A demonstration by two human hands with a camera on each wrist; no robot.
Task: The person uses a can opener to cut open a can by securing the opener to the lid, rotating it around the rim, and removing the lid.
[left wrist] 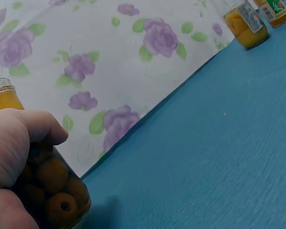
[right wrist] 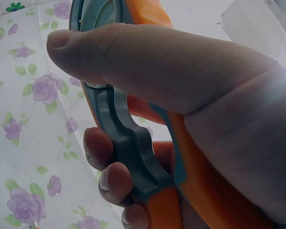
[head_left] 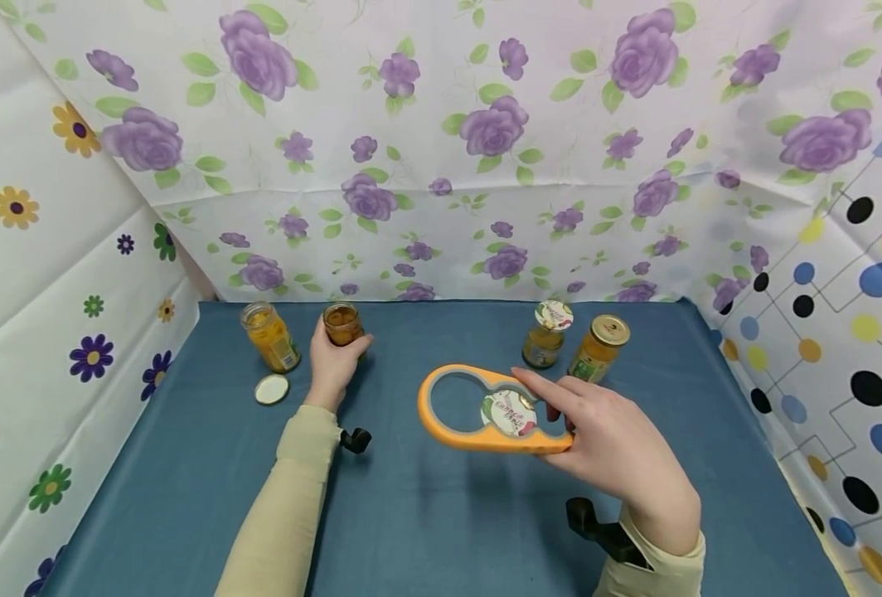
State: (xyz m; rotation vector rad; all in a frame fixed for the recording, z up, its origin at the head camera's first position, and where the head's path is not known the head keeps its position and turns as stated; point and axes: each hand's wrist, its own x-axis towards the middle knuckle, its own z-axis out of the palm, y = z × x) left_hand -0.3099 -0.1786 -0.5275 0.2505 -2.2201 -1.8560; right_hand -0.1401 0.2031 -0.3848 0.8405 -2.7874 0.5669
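My left hand (head_left: pixel 331 363) grips a glass jar (head_left: pixel 342 323) at the back left of the table. The jar has no lid, and in the left wrist view round brownish olives (left wrist: pixel 55 176) show through its glass, one with a hole. My right hand (head_left: pixel 616 431) holds an orange and grey jar opener (head_left: pixel 441 431) above the table, its thumb and fingers around the handles. A white patterned lid (head_left: pixel 510 412) sits inside the opener, near the fingers. Part of the opener is hidden behind the thumb in the right wrist view.
An uncapped jar of yellow food (head_left: pixel 271 340) stands left of my left hand, with a pale lid (head_left: pixel 272 389) lying before it. Beyond my right hand stand a jar with a patterned lid (head_left: pixel 543 342) and a gold-lidded jar (head_left: pixel 596 352). Floral cloth (head_left: pixel 426 149) walls the back.
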